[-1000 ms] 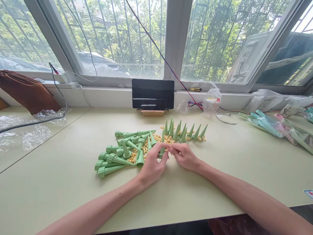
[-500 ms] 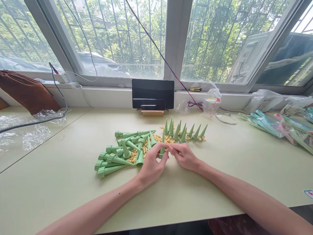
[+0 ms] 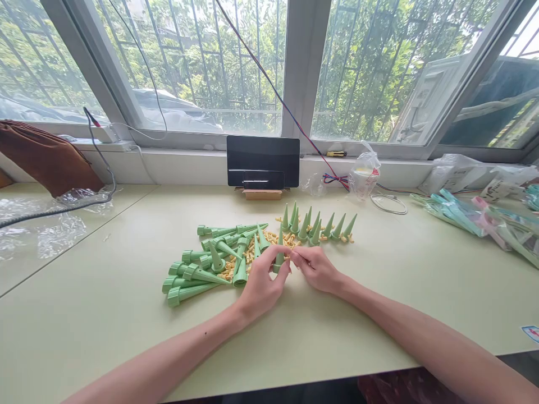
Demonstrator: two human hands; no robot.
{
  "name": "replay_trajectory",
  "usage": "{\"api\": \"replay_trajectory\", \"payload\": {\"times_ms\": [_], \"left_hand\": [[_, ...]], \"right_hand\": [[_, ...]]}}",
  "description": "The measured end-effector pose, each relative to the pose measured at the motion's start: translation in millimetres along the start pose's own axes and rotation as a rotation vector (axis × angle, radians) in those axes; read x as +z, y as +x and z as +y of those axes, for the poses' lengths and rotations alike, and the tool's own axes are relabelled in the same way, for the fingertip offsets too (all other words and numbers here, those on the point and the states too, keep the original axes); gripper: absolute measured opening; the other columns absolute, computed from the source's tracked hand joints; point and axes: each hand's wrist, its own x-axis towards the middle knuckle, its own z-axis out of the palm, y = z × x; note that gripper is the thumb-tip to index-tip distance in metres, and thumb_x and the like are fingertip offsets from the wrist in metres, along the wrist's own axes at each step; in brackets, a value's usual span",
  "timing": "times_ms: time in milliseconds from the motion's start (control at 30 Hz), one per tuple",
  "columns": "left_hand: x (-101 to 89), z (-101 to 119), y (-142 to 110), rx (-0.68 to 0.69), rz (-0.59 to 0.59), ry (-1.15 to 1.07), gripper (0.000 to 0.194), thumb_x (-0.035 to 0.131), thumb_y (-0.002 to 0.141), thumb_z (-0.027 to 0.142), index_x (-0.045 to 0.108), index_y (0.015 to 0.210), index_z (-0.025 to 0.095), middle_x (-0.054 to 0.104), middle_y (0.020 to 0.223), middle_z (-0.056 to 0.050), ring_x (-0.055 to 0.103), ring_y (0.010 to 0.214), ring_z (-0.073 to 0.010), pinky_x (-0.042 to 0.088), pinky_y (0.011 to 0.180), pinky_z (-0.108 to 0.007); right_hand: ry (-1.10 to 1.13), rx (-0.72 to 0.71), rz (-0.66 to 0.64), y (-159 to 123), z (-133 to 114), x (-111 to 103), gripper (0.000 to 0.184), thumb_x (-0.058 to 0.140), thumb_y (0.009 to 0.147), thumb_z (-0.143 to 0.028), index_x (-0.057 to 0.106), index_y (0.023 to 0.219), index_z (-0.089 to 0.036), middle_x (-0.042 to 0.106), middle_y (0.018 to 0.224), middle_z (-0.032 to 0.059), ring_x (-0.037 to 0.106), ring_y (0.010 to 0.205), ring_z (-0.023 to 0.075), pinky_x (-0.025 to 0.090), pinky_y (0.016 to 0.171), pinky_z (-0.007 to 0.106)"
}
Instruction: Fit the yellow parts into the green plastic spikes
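Nothing on the bench or in the hands has visibly moved since the earlier frame; only the whole view has slipped a hair sideways. Green cones lying down are heaped left of the hands, mingled with small yellow pieces, and a few cones there stand on end. Beyond the right hand, a cluster of upright green cones stands with more yellow bits at their bases. The left hand blocks part of the yellow heap. Along the bench's far edge are a dark tablet with a phone before it, then a bagged cup. Teal and pink packets lie toward the far right corner; a brown bag and clear wrap sit toward the far left one. The bench is pale green, seamed on its left, below barred windows with leaves outside. Near the bench's middle, the left hand is curled, thumb and fingers around the green cone in hand, point up. The right hand is pinched closed, its fingertips meeting the left's beside that cone; whatever they grip is hidden.
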Motion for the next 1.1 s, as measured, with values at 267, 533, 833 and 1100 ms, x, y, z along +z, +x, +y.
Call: {"api": "replay_trajectory", "payload": {"times_ms": [267,533,833,1100], "left_hand": [[1.0,-2.5,-0.5,0.008,-0.012,0.028,0.017,0.050,0.095,0.024,0.059,0.110,0.021,0.062,0.077,0.000,0.066,0.070,-0.0144,0.048,0.056,-0.025],[2.3,-9.0,-1.5,0.058,-0.007,0.084,0.021,0.049,0.096,0.022,0.056,0.116,0.023,0.064,0.090,-0.002,0.066,0.071,-0.0129,0.045,0.055,-0.023],[2.1,-9.9,-1.2,0.048,-0.019,0.102,0.027,0.049,0.096,0.023,0.050,0.123,0.025,0.061,0.089,0.000,0.063,0.075,-0.0136,0.050,0.073,-0.029],[3.8,-12.3,-2.0,0.030,0.006,-0.004,0.058,0.053,0.093,0.021,0.032,0.146,0.033,0.058,0.093,-0.001,0.060,0.082,-0.0150,0.050,0.074,-0.029]], "right_hand": [[0.032,-0.001,-0.016,-0.3,-0.9,0.1,0.044,0.034,0.105,-0.036,0.055,0.071,-0.018,0.054,0.064,-0.0011,0.047,0.057,0.0108,0.039,0.059,0.023],[0.079,0.023,-0.029,0.2,-2.4,0.1,0.044,0.033,0.106,-0.036,0.055,0.072,-0.018,0.057,0.068,-0.0005,0.049,0.059,0.0112,0.040,0.061,0.024],[0.107,0.076,-0.034,0.0,-1.7,-0.5,0.044,0.033,0.105,-0.037,0.051,0.070,-0.018,0.053,0.066,-0.0014,0.043,0.058,0.0109,0.035,0.059,0.024],[0.135,0.123,-0.024,-0.5,-1.4,0.2,0.044,0.036,0.104,-0.037,0.043,0.064,-0.019,0.044,0.061,-0.0037,0.034,0.054,0.0102,0.031,0.056,0.025]]}}
